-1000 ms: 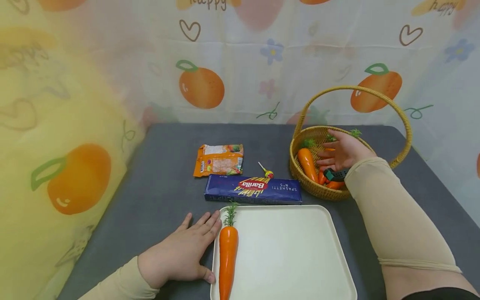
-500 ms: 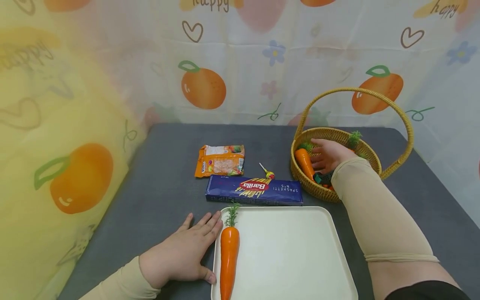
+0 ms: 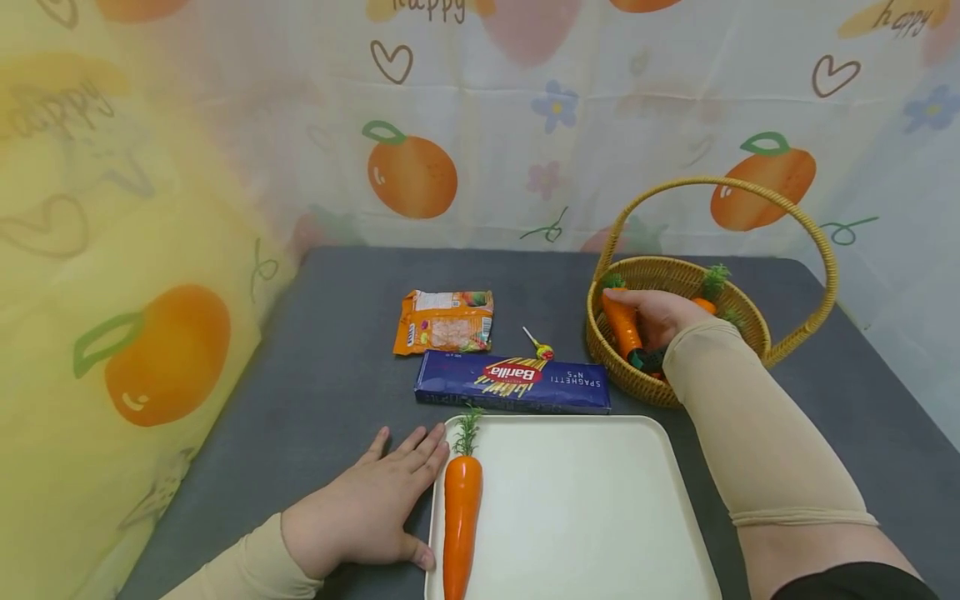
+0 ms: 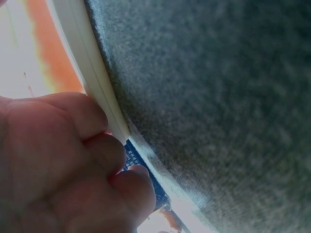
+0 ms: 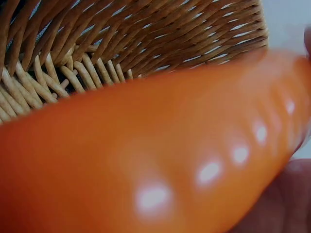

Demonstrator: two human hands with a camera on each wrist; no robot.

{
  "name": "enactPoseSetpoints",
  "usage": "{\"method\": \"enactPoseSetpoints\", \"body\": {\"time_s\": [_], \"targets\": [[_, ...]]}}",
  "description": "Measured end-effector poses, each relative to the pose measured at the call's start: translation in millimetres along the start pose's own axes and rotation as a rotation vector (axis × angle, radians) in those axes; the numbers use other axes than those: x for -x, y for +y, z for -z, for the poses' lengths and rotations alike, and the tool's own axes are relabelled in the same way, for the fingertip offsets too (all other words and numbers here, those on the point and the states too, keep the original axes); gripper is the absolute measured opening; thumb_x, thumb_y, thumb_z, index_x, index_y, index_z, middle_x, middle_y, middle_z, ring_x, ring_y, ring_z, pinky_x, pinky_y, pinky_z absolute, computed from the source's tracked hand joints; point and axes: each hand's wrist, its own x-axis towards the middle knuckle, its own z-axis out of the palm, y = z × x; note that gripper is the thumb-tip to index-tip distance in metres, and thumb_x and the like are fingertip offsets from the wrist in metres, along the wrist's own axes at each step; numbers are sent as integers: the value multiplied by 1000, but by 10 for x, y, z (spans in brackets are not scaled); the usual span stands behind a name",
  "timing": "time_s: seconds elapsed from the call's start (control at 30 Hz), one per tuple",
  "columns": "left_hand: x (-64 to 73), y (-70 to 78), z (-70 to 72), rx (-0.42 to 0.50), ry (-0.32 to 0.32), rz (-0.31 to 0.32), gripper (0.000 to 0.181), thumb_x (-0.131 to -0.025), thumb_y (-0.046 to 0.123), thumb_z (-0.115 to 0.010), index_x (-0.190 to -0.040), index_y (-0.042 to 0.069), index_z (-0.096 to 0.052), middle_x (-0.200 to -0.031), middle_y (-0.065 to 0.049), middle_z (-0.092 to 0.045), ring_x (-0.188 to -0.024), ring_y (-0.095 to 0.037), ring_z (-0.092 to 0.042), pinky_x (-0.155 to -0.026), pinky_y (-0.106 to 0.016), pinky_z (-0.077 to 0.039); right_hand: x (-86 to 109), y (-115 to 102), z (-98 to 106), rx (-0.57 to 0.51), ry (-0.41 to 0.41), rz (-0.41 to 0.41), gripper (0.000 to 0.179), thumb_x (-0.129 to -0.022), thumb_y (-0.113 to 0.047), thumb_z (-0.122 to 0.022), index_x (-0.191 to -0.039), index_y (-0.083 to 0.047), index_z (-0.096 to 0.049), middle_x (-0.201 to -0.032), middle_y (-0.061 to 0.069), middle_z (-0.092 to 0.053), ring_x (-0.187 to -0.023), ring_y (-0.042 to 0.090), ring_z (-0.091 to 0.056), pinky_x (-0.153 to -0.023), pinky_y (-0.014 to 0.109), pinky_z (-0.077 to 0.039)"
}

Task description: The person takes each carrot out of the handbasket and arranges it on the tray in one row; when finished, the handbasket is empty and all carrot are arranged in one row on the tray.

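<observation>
In the head view my right hand [image 3: 663, 315] reaches into the wicker basket [image 3: 639, 386] and grips an orange carrot [image 3: 620, 318] with a green top at its left side. That carrot [image 5: 146, 145] fills much of the right wrist view, with fingers at its far right end. My left hand [image 3: 367, 510] lies with fingers spread, fingertips and thumb touching the left edge of a cream tray [image 3: 585, 517]. Another carrot [image 3: 461, 521] lies lengthwise along the tray's left side, leafy top away from me. In the left wrist view, fingers [image 4: 97, 150] meet the tray's rim [image 4: 92, 68].
Behind the tray lies a blue spaghetti box [image 3: 465, 385]. A lollipop [image 3: 542, 348] and an orange snack packet [image 3: 445, 322] lie beyond it. The basket's tall handle [image 3: 720, 181] arches overhead; another carrot [image 3: 705, 305] shows inside at the right. A printed curtain [image 3: 487, 167] hangs behind the table.
My right hand has moved left and down inside the basket, and its open fingers have closed round the left carrot. That carrot has shifted slightly. My left hand stays at the tray.
</observation>
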Motion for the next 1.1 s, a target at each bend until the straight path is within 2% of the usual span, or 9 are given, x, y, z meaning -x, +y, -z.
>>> {"method": "enactPoseSetpoints", "body": {"time_s": [0.07,0.23,0.37,0.47,0.63,0.87,0.97,1.1], "targets": [[3,9,6,-3,1,0,133,-74,78,-86,-177,19,-27,-187,-1,-14,-173,-32,-15,-132,-77,-1,9,5,1,-44,-16,-2,63,-115,-49,-51,-158,-8,-32,-135,4,-46,-123,22,-48,-107,35,-49],[10,23,17,-5,4,-4,133,-73,78,-86,-177,19,-27,-187,-1,-14,-173,-33,-16,-132,-77,-1,62,-6,11,-52,-44,40,42,-116,-36,-54,-146,-11,-38,-124,3,-49,-107,20,-55,-97,32,-52],[10,22,18,-4,3,-2,133,-73,79,-85,-177,19,-28,-187,0,-14,-173,-33,-15,-132,-77,-1,122,-39,6,-97,-72,95,28,-117,-32,-52,-134,-12,-41,-112,4,-58,-95,20,-61,-92,33,-55],[11,20,18,-4,1,0,133,-74,79,-85,-177,19,-28,-187,0,-13,-173,-32,-15,-132,-77,-1,183,-69,7,-138,-101,146,23,-118,-31,-52,-131,-12,-49,-106,4,-65,-95,21,-67,-92,34,-58],[12,23,22,2,-2,6,132,-74,78,-85,-177,19,-28,-187,0,-14,-173,-33,-15,-132,-77,0,337,-96,-7,-233,-96,265,16,-117,-26,-54,-128,-16,-61,-112,6,-70,-100,24,-76,-95,36,-62],[16,12,9,0,5,1,132,-74,78,-85,-177,19,-29,-187,-1,-14,-173,-33,-15,-132,-77,-1,612,-55,-112,-381,-99,429,17,-115,-23,-59,-131,-20,-65,-120,5,-77,-108,26,-79,-96,39,-65],[17,4,0,-2,13,-9,132,-74,78,-85,-177,18,-28,-187,-1,-14,-173,-34,-16,-132,-77,-1,728,-11,-184,-412,-128,479,21,-115,-21,-58,-135,-18,-66,-124,7,-77,-111,28,-79,-97,42,-66],[19,-2,-3,-4,19,-16,133,-74,79,-85,-177,18,-28,-187,-1,-13,-173,-34,-16,-132,-77,-1,842,77,-304,-400,-177,545,26,-116,-20,-57,-140,-17,-66,-128,8,-76,-115,29,-79,-101,44,-65]]}}
